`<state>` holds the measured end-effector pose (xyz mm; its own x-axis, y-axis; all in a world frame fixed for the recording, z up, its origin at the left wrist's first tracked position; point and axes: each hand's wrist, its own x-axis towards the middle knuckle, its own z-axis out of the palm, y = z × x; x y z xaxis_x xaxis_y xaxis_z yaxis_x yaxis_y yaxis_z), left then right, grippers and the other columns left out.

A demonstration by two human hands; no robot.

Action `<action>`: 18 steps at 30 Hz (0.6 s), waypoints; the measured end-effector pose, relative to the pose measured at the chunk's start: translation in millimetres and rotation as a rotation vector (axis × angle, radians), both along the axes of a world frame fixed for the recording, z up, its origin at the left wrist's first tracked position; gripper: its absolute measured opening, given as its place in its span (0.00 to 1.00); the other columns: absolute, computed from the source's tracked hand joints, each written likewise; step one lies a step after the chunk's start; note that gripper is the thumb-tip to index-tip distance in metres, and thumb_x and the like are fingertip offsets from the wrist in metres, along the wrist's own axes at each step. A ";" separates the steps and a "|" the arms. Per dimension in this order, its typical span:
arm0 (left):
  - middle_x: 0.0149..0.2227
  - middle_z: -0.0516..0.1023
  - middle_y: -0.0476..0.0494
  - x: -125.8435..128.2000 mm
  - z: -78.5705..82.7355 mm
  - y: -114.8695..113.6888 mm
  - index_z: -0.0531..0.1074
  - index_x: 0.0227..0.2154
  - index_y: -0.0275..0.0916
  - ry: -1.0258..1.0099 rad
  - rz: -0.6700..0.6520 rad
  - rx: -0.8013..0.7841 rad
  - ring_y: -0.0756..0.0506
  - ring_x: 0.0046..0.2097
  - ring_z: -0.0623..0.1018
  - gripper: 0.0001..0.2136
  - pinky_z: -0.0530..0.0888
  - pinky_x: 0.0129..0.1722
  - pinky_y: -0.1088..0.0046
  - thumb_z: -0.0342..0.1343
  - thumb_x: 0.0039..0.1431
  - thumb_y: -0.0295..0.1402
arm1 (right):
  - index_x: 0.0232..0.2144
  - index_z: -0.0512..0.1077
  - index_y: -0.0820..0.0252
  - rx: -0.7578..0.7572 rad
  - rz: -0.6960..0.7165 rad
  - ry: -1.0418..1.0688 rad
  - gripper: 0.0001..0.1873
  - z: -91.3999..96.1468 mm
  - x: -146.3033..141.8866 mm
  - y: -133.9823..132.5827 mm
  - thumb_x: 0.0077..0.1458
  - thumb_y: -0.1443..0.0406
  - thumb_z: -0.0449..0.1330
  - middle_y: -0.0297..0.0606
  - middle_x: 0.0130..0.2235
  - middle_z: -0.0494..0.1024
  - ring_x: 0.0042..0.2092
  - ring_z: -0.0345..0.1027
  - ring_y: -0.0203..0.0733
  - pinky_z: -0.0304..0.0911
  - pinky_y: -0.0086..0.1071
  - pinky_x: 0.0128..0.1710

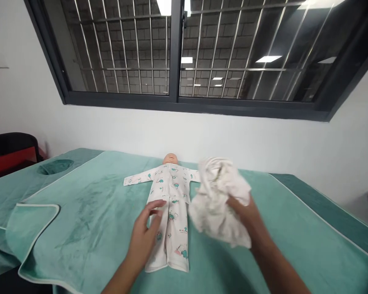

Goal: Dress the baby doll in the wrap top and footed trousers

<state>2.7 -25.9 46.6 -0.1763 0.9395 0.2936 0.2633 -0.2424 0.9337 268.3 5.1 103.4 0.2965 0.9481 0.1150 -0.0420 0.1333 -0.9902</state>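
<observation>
A baby doll (170,159) lies on its back on the green-covered bed, its head toward the wall. It wears a white printed top (168,181) and matching trousers (176,241). My right hand (243,212) grips a bunched white cloth (220,196), perhaps a garment, held up to the right of the doll and hiding the end of one sleeve. Motion blurs the cloth. My left hand (147,230) is over the doll's trouser leg, fingers bent and apart, with nothing in it; I cannot tell whether it touches the fabric.
The green cover (88,212) has white piping and a folded corner at the left. A face hole (55,166) opens in the bed at the far left, near a red and black object (12,155). Behind stands a white wall (134,130) below a barred window (174,98).
</observation>
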 end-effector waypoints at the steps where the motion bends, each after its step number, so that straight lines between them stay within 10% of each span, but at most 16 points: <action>1: 0.51 0.75 0.43 -5.0 0.2 8.6 0.73 0.44 0.43 -0.025 0.057 -0.012 0.43 0.50 0.74 0.14 0.70 0.50 0.65 0.50 0.60 0.42 | 0.56 0.64 0.61 0.021 -0.053 -0.061 0.42 3.8 19.3 2.0 0.39 0.52 0.69 0.49 0.47 0.77 0.44 0.74 0.56 0.71 0.43 0.39; 11: 0.51 0.74 0.41 -19.5 -7.1 156.6 0.73 0.45 0.39 0.099 0.093 0.083 0.43 0.52 0.73 0.14 0.70 0.52 0.66 0.49 0.59 0.35 | 0.62 0.58 0.56 -0.126 -0.053 -0.961 0.41 -80.5 72.5 29.2 0.48 0.49 0.60 0.50 0.59 0.66 0.54 0.67 0.60 0.67 0.48 0.48; 18: 0.47 0.77 0.40 -9.2 -13.6 247.8 0.77 0.39 0.38 0.247 0.005 0.109 0.42 0.52 0.73 0.12 0.65 0.57 0.61 0.49 0.58 0.30 | 0.56 0.61 0.51 0.117 -0.063 -0.859 0.28 -44.2 -10.8 77.0 0.56 0.50 0.55 0.42 0.56 0.67 0.51 0.68 0.50 0.67 0.40 0.46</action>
